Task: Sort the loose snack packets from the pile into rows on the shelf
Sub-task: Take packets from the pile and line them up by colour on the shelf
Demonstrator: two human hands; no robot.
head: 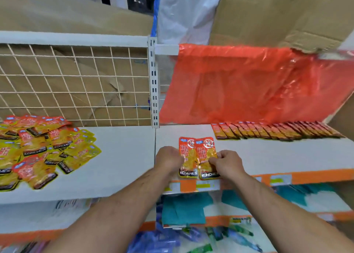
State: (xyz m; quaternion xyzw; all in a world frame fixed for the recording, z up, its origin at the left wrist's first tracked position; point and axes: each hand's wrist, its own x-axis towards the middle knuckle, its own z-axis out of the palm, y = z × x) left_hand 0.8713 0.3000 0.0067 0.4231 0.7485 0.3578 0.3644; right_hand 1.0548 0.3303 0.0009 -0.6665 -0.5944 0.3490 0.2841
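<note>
My left hand (pixel 168 159) grips the edge of one red packet (pixel 188 157). My right hand (pixel 226 162) pinches the neighbouring packet (pixel 206 158). Both packets lie flat just right of the upright post (pixel 154 80). I judge a new row is starting: a filled row (pixel 274 131) sits farther right of the post, and the pile (pixel 38 151) lies left of it. Next, these need squaring side by side.
</note>
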